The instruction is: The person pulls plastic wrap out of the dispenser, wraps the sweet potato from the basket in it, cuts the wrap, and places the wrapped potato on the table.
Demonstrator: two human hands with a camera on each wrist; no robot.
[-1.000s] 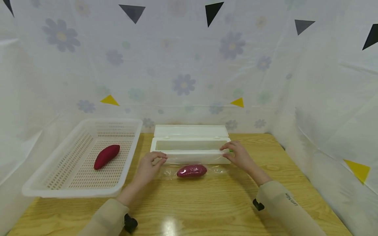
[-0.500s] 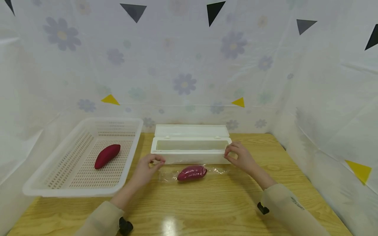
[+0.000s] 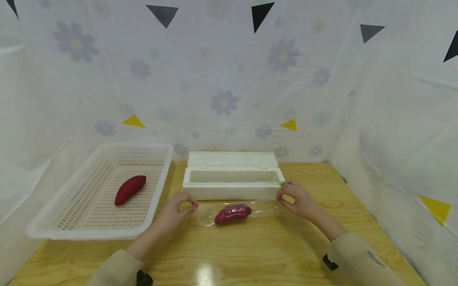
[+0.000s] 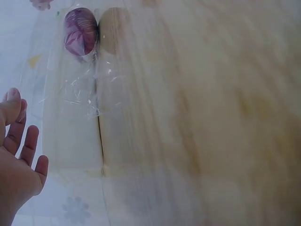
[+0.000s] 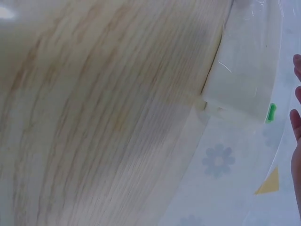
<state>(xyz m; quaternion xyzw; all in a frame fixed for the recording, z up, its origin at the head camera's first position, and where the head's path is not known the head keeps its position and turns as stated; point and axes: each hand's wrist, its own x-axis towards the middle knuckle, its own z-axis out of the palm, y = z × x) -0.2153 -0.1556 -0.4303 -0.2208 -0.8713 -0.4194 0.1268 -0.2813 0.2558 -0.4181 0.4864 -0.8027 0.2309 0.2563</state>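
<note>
A wooden table (image 3: 250, 246) fills the lower half of the head view, with a white perforated basket (image 3: 89, 234) at left holding one bare purple sweet potato (image 3: 130, 189). At centre sits a long white cling-film dispenser box (image 3: 230, 182), its lid open toward the back. Just in front of it lies a sheet of clear film (image 3: 262, 207) with a second sweet potato (image 3: 233, 213) resting on it, at the middle of the frame. Your left hand (image 3: 171, 214) pinches the film's left edge, thumb and forefinger together; your right hand (image 3: 298, 198) is curled at the film's right end beside the box corner. Judging by this, the sheet is pulled out but the potato is not yet wrapped.
</note>
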